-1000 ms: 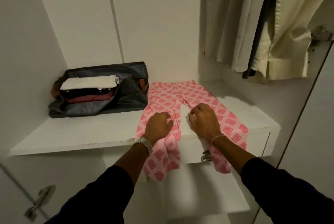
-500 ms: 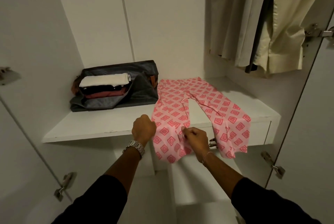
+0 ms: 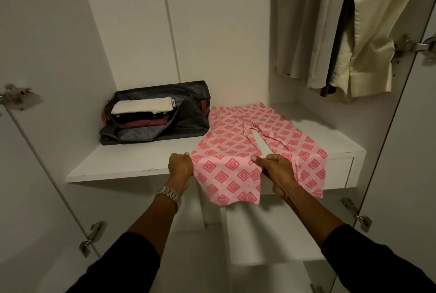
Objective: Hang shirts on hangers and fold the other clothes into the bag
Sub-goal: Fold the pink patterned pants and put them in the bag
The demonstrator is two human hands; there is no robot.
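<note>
Both forearms reach forward from dark sleeves toward the front edge of the white shelf (image 3: 132, 165), knuckles turned up. The left hand (image 3: 180, 167), with a metal watch (image 3: 168, 194) on its wrist, has its grip clenched on the outer edge of one leg of the pink patterned trousers (image 3: 238, 151), the cloth pinched just where it meets the curled fingers. The right hand (image 3: 277, 171), with a thin bracelet (image 3: 292, 190) on its wrist, has its grip clenched on the inner edge of the same leg, thumb laid along the top and pointing toward the left hand. Between the two grips that leg is stretched flat, and below them its cuff end hangs over the shelf's front edge. Beyond the grips the trousers lie spread on the shelf, waistband farthest away near the back wall, and the other leg runs off to the far side of the right hand, its cuff also draped over the edge. Beyond and outward of the left hand, well apart from it, a dark grey bag (image 3: 186, 120) sits on the shelf with its side touching the trousers' waistband corner. It is open toward the viewer and holds a stack of folded clothes: a white piece (image 3: 144, 105) on top, a black one (image 3: 139, 116) under it, and a dark red one (image 3: 144, 123) below. Above and beyond the right hand, pale shirts (image 3: 368, 25) hang in the wardrobe.
</note>
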